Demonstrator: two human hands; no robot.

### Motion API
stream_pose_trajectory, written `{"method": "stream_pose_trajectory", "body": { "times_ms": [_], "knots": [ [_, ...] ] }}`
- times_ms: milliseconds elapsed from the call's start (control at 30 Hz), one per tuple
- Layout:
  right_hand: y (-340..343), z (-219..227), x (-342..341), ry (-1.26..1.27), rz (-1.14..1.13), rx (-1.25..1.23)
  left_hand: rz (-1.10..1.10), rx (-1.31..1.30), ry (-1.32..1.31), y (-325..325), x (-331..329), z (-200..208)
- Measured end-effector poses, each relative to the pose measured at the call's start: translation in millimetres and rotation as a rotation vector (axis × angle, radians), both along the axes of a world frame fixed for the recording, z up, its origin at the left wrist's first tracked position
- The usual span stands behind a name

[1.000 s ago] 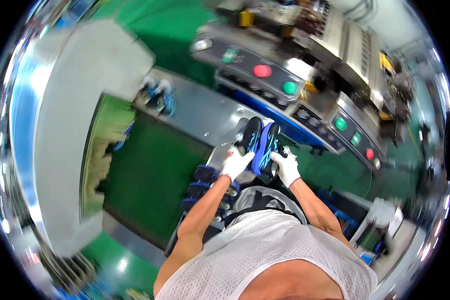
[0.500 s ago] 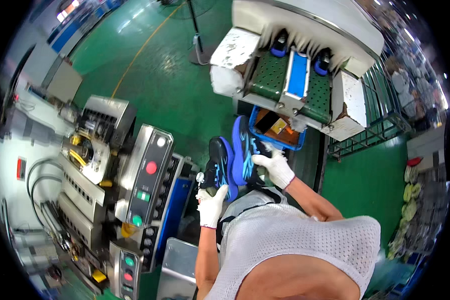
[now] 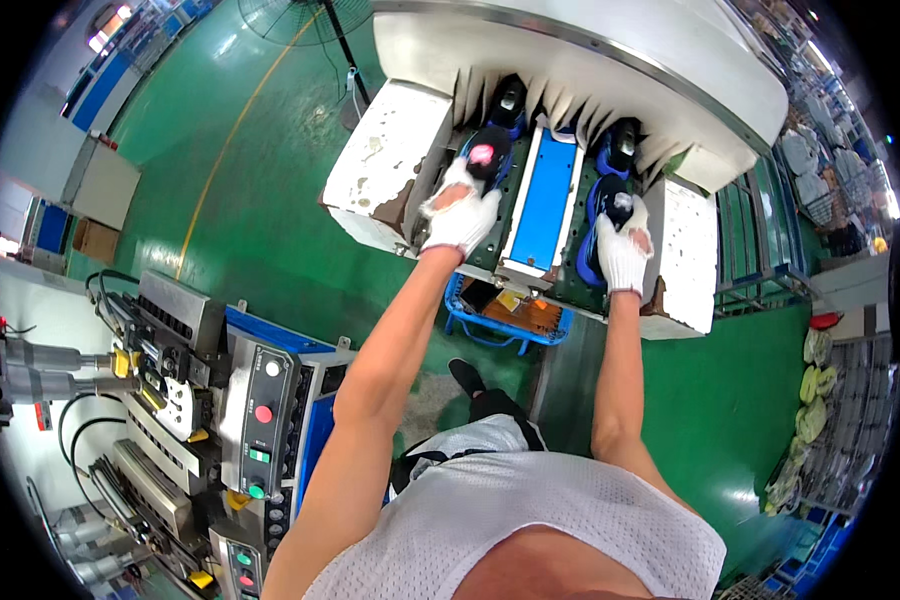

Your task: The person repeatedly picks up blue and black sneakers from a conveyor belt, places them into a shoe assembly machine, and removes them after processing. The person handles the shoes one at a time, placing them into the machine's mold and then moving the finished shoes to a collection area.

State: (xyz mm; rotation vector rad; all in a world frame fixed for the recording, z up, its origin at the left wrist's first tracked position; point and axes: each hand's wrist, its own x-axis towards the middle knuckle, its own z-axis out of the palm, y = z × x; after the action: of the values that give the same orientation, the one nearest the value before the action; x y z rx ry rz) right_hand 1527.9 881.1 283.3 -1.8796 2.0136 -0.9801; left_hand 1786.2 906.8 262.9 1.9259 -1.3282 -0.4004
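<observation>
Both my hands wear white knit gloves and reach forward to a machine with two perforated green conveyor belts. My left hand point(image 3: 460, 214) is closed around the heel end of a black sports shoe point(image 3: 488, 157) with a blue sole, at the left belt. On the right belt, my right hand point(image 3: 625, 250) grips a matching blue-soled shoe point(image 3: 592, 232). Toes of both shoes point away from me. Just beyond each one sits another black shoe, a left one point(image 3: 508, 102) and a right one point(image 3: 622, 145), at the white strip curtain point(image 3: 568, 108). My gloves hide the heels.
A blue panel point(image 3: 542, 205) divides the belts, with white side housings point(image 3: 380, 165) flanking them. Below the belt ends stands a blue basket point(image 3: 515, 328). A control panel point(image 3: 265, 415) with buttons is at my left, a floor fan point(image 3: 300, 15) farther off, and a green rack point(image 3: 760, 240) at right.
Both hands have moved forward and apart, carrying the shoes from in front of my body to the belts. The machine now appears closer.
</observation>
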Motion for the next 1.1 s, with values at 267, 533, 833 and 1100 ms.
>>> {"method": "stream_pose_trajectory", "body": {
  "times_ms": [267, 533, 833, 1100],
  "knots": [
    [10, 15, 44, 0.247, 0.174, -0.479, -0.103, 0.187, 0.143, 88, 21, 34],
    [239, -104, 226, -0.498, 1.255, 1.088, 0.464, 0.445, 0.212, 517, 23, -105],
    [463, -149, 302, 0.545, 2.026, 1.038, 2.458, 0.482, 0.321, 974, -245, -160],
    [619, -153, 302, 0.996, 2.223, 0.846, 2.538, 0.286, 0.716, 1071, -375, -286]
  ]
}}
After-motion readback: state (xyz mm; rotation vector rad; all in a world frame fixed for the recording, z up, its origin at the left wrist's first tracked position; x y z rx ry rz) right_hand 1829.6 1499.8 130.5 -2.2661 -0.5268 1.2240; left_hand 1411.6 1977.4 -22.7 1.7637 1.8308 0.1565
